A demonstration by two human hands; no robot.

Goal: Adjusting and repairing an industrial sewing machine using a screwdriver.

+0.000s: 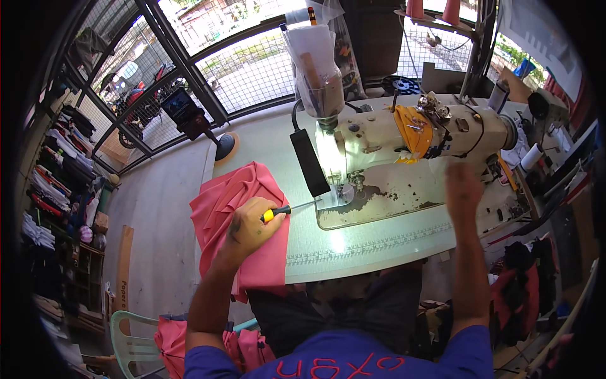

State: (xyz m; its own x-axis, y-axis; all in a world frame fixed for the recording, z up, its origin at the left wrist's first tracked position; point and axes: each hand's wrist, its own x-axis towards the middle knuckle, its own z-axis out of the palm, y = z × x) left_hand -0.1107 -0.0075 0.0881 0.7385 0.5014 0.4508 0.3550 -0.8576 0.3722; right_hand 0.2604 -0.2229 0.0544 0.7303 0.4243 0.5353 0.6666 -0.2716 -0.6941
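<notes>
My left hand (249, 226) is closed around the black and yellow handle of a screwdriver (276, 213). Its thin shaft points right, toward the needle plate (341, 194) of a sewing machine (372, 134). Under that hand a pink fabric (268, 256) lies bunched on the table's left part and hangs over the front edge. My right hand (463, 186) is raised in front of the machine's right end, below the handwheel (509, 132). Motion smears its fingers, so I cannot make out whether it holds anything. A lamp lights the needle area brightly.
A yellow cloth stuck with pins (413, 129) wraps the machine arm. A black bar-shaped device (309, 163) hangs left of the needle. A measuring tape strip (372, 248) runs along the table's front. At the left stand a phone on a stand (183, 108) and a green chair (126, 341).
</notes>
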